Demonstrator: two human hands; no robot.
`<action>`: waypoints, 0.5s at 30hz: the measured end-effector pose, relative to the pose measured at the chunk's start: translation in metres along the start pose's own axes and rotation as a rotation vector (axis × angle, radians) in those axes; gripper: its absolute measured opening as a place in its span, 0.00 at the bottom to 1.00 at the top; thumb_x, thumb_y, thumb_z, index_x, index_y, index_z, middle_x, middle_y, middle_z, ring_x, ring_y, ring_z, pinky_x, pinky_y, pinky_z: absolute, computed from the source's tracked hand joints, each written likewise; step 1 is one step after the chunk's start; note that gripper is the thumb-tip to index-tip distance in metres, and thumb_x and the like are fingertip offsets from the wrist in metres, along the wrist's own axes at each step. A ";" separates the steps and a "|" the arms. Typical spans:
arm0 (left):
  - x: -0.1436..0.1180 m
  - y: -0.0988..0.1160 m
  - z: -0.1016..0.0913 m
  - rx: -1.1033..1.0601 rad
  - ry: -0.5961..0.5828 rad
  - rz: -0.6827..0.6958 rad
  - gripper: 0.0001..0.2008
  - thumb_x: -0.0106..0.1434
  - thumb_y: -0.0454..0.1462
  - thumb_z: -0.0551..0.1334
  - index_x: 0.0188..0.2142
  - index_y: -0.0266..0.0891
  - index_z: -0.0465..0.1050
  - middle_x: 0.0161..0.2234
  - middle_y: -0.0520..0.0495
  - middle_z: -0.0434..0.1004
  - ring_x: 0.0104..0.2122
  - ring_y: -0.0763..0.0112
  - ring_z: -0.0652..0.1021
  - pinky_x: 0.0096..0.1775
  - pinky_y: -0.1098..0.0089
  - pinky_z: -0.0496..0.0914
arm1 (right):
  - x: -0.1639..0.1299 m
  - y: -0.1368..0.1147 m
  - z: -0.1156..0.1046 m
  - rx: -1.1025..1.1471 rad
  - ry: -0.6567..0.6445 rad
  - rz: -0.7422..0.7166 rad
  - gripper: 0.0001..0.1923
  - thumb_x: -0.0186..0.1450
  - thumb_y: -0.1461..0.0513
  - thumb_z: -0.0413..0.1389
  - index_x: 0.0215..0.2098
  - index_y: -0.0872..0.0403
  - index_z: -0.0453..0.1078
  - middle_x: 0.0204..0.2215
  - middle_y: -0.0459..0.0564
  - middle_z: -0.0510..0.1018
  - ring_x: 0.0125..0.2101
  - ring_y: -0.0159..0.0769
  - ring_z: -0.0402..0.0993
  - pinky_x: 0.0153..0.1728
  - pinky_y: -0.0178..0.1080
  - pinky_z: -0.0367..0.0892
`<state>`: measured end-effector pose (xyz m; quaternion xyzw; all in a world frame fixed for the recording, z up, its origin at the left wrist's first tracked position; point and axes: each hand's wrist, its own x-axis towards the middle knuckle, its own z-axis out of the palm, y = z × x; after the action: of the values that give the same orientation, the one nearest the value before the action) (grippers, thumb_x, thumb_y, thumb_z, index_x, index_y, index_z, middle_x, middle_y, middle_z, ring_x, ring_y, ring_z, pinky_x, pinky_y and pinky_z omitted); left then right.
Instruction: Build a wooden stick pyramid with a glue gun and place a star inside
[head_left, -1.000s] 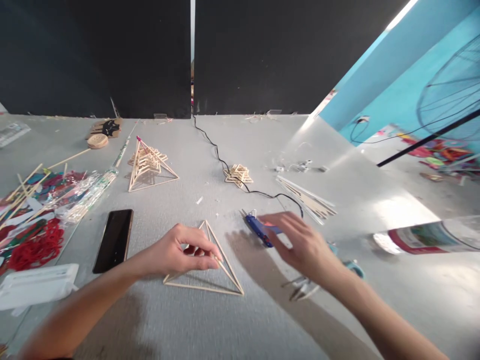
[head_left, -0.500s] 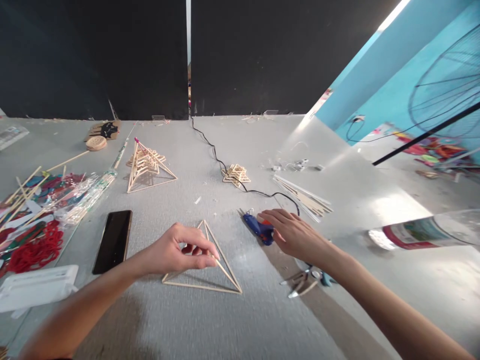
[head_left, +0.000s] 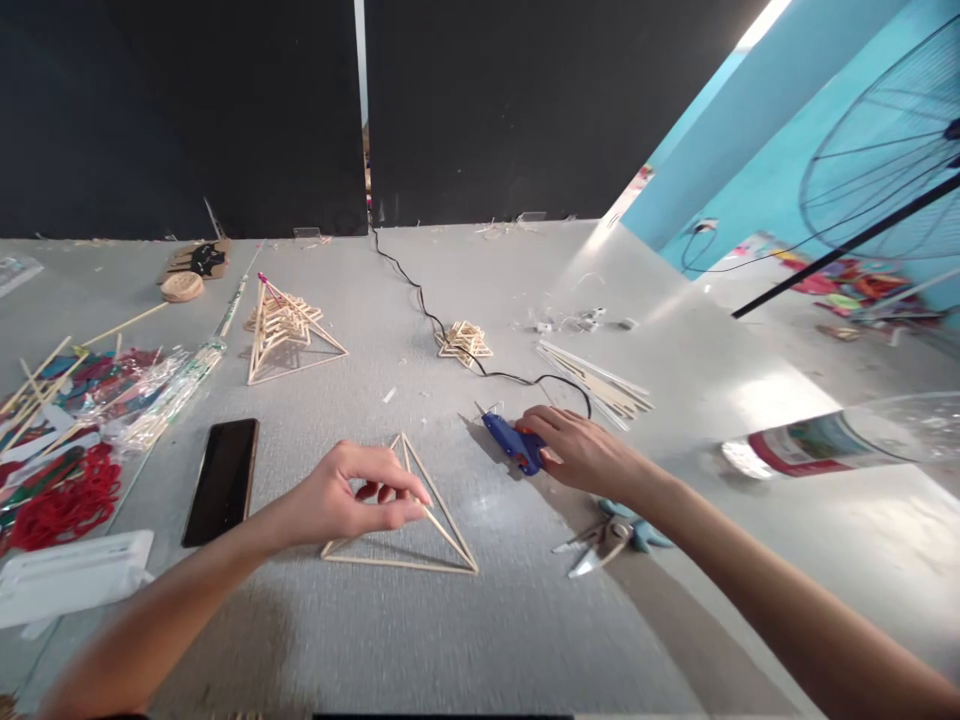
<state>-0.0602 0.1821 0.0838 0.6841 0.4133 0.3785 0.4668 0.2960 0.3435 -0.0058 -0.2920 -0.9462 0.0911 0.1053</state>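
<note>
My left hand (head_left: 379, 492) pinches the upper end of a thin wooden stick between thumb and forefinger, over a triangular frame (head_left: 397, 565) of pale sticks on the grey table. The frame's sticks meet in corners, and part of it is hidden behind the hand. My right hand (head_left: 574, 448) has its fingers curled round the handle of a blue hot glue gun (head_left: 510, 440), whose nozzle points up and to the left. Pliers (head_left: 619, 535) with light blue handles lie just below my right wrist, jaws apart.
A phone (head_left: 221, 482) lies left of the frame, beside red yarn (head_left: 64, 505) and a white box (head_left: 75, 575). Further back stand a stick pyramid (head_left: 289, 335) and a small stick star (head_left: 463, 343). A black cord (head_left: 517, 377), glue sticks (head_left: 596, 385) and a bottle (head_left: 810, 440) are rightward.
My right hand has closed from resting over the glue gun to gripping its handle, and the gun has shifted slightly. My left hand keeps its pinch. The whole view has shifted a little.
</note>
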 end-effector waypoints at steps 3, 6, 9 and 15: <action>0.000 0.004 0.001 0.025 0.012 0.004 0.04 0.64 0.34 0.70 0.37 0.40 0.86 0.26 0.52 0.77 0.25 0.80 0.67 0.30 0.76 0.64 | 0.001 -0.008 -0.010 0.101 0.117 0.025 0.17 0.64 0.63 0.55 0.52 0.51 0.69 0.46 0.57 0.79 0.41 0.46 0.79 0.41 0.46 0.75; 0.000 0.006 0.001 0.045 0.027 0.017 0.04 0.64 0.34 0.70 0.37 0.40 0.86 0.26 0.52 0.77 0.25 0.80 0.67 0.29 0.76 0.65 | -0.001 -0.022 -0.018 0.221 0.277 0.081 0.12 0.67 0.60 0.55 0.50 0.50 0.68 0.40 0.53 0.79 0.36 0.42 0.77 0.38 0.44 0.73; -0.001 0.007 0.001 0.052 0.033 0.019 0.05 0.64 0.35 0.70 0.38 0.40 0.86 0.26 0.51 0.78 0.25 0.79 0.68 0.28 0.76 0.64 | 0.001 -0.043 -0.016 0.412 0.481 0.204 0.06 0.71 0.57 0.56 0.44 0.48 0.67 0.32 0.48 0.76 0.29 0.38 0.73 0.34 0.42 0.70; -0.003 0.006 0.000 0.064 0.041 -0.002 0.05 0.63 0.36 0.72 0.39 0.41 0.87 0.26 0.49 0.79 0.26 0.78 0.69 0.28 0.76 0.64 | 0.029 -0.101 -0.003 0.937 0.651 0.302 0.13 0.78 0.52 0.41 0.37 0.47 0.57 0.18 0.39 0.58 0.18 0.35 0.59 0.25 0.41 0.65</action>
<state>-0.0602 0.1781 0.0894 0.6904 0.4354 0.3784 0.4367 0.2199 0.2780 0.0254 -0.3587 -0.6719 0.4193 0.4940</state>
